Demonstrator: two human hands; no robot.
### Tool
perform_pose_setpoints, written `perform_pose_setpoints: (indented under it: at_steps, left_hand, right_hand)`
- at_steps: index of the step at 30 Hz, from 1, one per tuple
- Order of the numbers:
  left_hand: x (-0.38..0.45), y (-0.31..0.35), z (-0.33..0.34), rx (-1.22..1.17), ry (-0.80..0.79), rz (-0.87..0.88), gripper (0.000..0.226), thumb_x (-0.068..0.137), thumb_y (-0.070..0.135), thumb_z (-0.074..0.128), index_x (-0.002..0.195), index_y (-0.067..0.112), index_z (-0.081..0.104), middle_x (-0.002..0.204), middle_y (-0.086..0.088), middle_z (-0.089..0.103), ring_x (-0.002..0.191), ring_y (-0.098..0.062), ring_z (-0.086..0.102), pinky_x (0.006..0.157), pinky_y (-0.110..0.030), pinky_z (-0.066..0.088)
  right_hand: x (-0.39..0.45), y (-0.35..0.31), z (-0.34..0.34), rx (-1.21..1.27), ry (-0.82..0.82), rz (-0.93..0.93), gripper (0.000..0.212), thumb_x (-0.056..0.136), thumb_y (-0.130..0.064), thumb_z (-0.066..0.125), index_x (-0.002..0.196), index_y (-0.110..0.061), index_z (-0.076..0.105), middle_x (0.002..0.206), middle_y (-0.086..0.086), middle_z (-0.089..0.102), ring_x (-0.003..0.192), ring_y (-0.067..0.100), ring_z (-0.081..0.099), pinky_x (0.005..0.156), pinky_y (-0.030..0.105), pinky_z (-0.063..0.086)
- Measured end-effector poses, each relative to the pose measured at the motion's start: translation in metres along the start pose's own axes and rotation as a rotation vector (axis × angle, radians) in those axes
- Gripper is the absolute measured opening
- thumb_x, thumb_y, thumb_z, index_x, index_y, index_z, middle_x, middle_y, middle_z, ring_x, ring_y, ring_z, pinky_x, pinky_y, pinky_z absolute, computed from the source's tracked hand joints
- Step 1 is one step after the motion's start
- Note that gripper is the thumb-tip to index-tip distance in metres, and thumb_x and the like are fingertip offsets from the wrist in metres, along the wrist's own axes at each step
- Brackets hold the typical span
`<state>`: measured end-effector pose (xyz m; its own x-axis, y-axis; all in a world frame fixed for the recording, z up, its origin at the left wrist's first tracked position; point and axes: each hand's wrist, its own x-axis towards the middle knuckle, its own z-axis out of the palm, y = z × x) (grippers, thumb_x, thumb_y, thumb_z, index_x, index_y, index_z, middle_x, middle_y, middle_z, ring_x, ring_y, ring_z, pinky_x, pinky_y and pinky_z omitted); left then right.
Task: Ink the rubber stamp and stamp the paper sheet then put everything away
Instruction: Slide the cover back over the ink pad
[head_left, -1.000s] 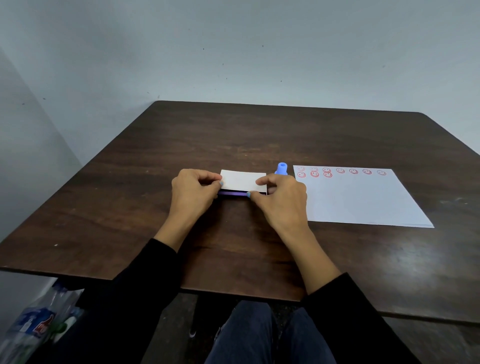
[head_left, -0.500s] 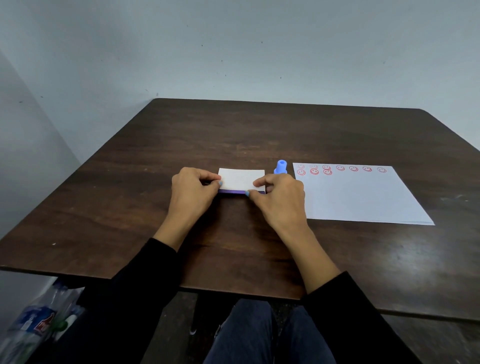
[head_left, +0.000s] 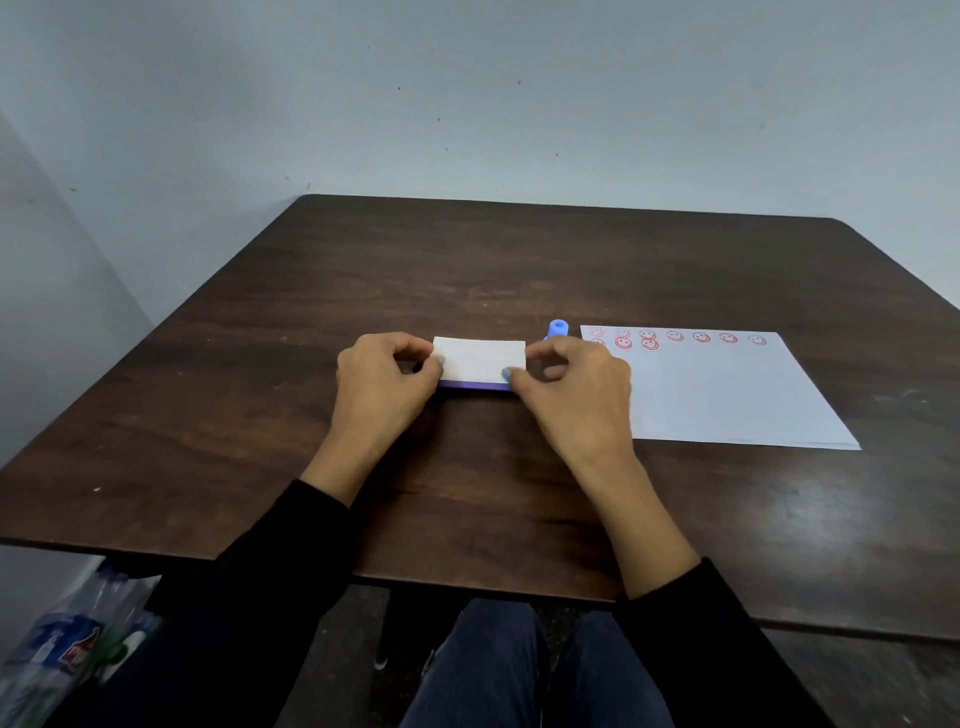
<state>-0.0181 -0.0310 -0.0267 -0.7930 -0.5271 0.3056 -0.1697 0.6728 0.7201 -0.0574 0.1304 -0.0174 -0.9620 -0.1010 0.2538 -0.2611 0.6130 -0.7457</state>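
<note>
Both hands pinch ink pad (head_left: 479, 359) ends, left hand (head_left: 382, 379), right hand (head_left: 574, 392); blue stamp (head_left: 558, 328) behind, stamped paper (head_left: 727, 395) right, on table (head_left: 467, 270)

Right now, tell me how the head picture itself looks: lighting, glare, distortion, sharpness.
Head view: dim, even light with a bluish cast; a soft sheen on the table at the near right; wide-angle bending of the table edges; the paper sheet and its red stamps read clearly; the ink pad between the left hand and right hand is sharp; the plastic bag at lower left is murky.
</note>
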Motion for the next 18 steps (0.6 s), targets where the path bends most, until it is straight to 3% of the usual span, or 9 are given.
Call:
perform_pose_setpoints:
  at_steps: [2, 4, 6, 8, 10, 12, 18]
  left_hand:
    - [-0.001, 0.001, 0.0, -0.016, 0.023, 0.009, 0.02, 0.08, 0.028, 0.065, 0.096, 0.019, 0.071, 0.089, 0.001, 0.072, 0.076, -0.004, 0.063, 0.079, -0.024, 0.047]
    - [-0.001, 0.001, 0.001, 0.004, 0.001, 0.037, 0.031, 0.083, 0.03, 0.063, 0.11, 0.017, 0.066, 0.108, -0.002, 0.07, 0.102, -0.015, 0.062, 0.094, -0.029, 0.045]
    - [-0.001, 0.002, 0.003, 0.057, -0.099, 0.084, 0.045, 0.085, 0.032, 0.061, 0.127, 0.016, 0.055, 0.132, -0.004, 0.058, 0.127, -0.02, 0.046, 0.106, -0.031, 0.032]
    - [-0.002, 0.003, 0.006, 0.102, -0.229, 0.123, 0.058, 0.085, 0.036, 0.061, 0.137, 0.019, 0.043, 0.147, -0.005, 0.042, 0.14, -0.02, 0.027, 0.113, -0.037, 0.022]
    - [-0.004, 0.003, 0.008, 0.129, -0.298, 0.145, 0.064, 0.084, 0.041, 0.06, 0.141, 0.022, 0.037, 0.152, -0.005, 0.033, 0.144, -0.019, 0.018, 0.116, -0.042, 0.017]
    - [-0.004, 0.003, 0.008, 0.145, -0.319, 0.153, 0.066, 0.083, 0.044, 0.06, 0.141, 0.023, 0.036, 0.152, -0.004, 0.031, 0.144, -0.019, 0.017, 0.116, -0.045, 0.016]
    - [-0.006, 0.004, 0.007, 0.109, -0.263, 0.135, 0.063, 0.083, 0.041, 0.062, 0.139, 0.02, 0.04, 0.15, -0.005, 0.037, 0.142, -0.02, 0.022, 0.115, -0.047, 0.018]
  right_hand:
    - [0.0, 0.004, -0.014, -0.012, 0.081, -0.033, 0.018, 0.078, -0.024, 0.068, 0.094, -0.017, 0.071, 0.099, 0.003, 0.073, 0.094, 0.018, 0.066, 0.073, 0.019, 0.039]
    - [0.002, 0.013, -0.029, -0.148, 0.113, -0.07, 0.024, 0.083, -0.026, 0.063, 0.105, -0.017, 0.068, 0.112, 0.005, 0.069, 0.104, 0.025, 0.061, 0.081, 0.029, 0.043]
    - [0.003, 0.027, -0.042, -0.367, 0.039, -0.049, 0.04, 0.086, -0.034, 0.059, 0.122, -0.015, 0.057, 0.132, 0.009, 0.056, 0.122, 0.03, 0.047, 0.095, 0.039, 0.04]
    - [0.001, 0.039, -0.051, -0.537, -0.108, 0.025, 0.056, 0.089, -0.044, 0.052, 0.136, -0.015, 0.043, 0.15, 0.011, 0.036, 0.138, 0.031, 0.029, 0.107, 0.045, 0.03]
    - [-0.002, 0.046, -0.055, -0.585, -0.227, 0.092, 0.063, 0.09, -0.051, 0.045, 0.141, -0.017, 0.033, 0.156, 0.01, 0.023, 0.143, 0.031, 0.019, 0.111, 0.047, 0.024]
    - [-0.006, 0.049, -0.054, -0.59, -0.275, 0.109, 0.064, 0.09, -0.055, 0.041, 0.142, -0.019, 0.031, 0.156, 0.01, 0.022, 0.143, 0.03, 0.019, 0.112, 0.047, 0.023]
    - [-0.017, 0.049, -0.05, -0.592, -0.23, 0.098, 0.064, 0.089, -0.058, 0.038, 0.141, -0.021, 0.034, 0.155, 0.009, 0.026, 0.143, 0.029, 0.021, 0.112, 0.046, 0.023]
